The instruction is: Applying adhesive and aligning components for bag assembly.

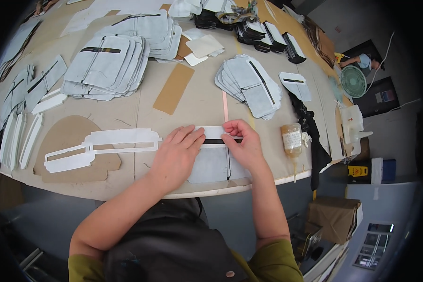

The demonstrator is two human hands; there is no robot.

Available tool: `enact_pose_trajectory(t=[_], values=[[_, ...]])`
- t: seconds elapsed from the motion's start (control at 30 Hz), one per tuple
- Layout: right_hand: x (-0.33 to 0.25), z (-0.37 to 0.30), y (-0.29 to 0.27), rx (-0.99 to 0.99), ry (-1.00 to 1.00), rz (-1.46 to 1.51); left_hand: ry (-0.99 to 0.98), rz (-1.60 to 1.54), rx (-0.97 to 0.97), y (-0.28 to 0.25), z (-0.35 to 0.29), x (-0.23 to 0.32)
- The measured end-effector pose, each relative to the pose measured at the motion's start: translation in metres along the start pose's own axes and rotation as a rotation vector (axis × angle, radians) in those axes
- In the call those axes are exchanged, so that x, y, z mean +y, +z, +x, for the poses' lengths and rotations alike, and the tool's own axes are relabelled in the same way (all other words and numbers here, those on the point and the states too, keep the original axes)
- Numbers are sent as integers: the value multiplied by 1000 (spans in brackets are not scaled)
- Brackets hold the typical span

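Observation:
A pale grey panel (207, 164) lies flat at the table's front edge, with a black strip (214, 141) across its upper part and a whitish band above that. My left hand (177, 151) rests on the panel's left side, its fingers stretched out flat. At the upper right, my right hand (242, 144) pinches the panel's edge between thumb and curled fingers, covering that corner. A thin dark line runs down the panel below the right hand. To the left lie white cut-out frame pieces (122, 137), partly over a brown cardboard shape (75, 127).
Stacks of grey panels (98, 66) stand far left, and another fanned stack (249, 84) lies ahead. A brown cardboard strip (174, 89) is between them. On the right are a bottle of amber liquid (292, 141), black cloth (318, 150) and a green fan (353, 81); a person (364, 61) is beyond.

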State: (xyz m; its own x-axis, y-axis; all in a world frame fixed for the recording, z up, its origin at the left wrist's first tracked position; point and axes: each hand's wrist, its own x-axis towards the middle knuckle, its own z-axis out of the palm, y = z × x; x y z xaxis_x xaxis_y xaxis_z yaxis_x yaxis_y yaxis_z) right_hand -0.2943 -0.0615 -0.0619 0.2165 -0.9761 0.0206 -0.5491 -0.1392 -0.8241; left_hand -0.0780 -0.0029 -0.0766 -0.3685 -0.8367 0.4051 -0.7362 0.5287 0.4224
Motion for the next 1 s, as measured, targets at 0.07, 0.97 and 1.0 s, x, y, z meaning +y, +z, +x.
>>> enact_pose_trajectory(t=[0.07,0.97,1.0], values=[[-2,-9,2,12,-46,-94,7,3,4,0,-5,-3],[-19,-67,37,177,-187,-195,120,-65,-140,-34,-58,12],[-18,-68,36,171,-182,-180,91,-84,-155,-37,-58,13]])
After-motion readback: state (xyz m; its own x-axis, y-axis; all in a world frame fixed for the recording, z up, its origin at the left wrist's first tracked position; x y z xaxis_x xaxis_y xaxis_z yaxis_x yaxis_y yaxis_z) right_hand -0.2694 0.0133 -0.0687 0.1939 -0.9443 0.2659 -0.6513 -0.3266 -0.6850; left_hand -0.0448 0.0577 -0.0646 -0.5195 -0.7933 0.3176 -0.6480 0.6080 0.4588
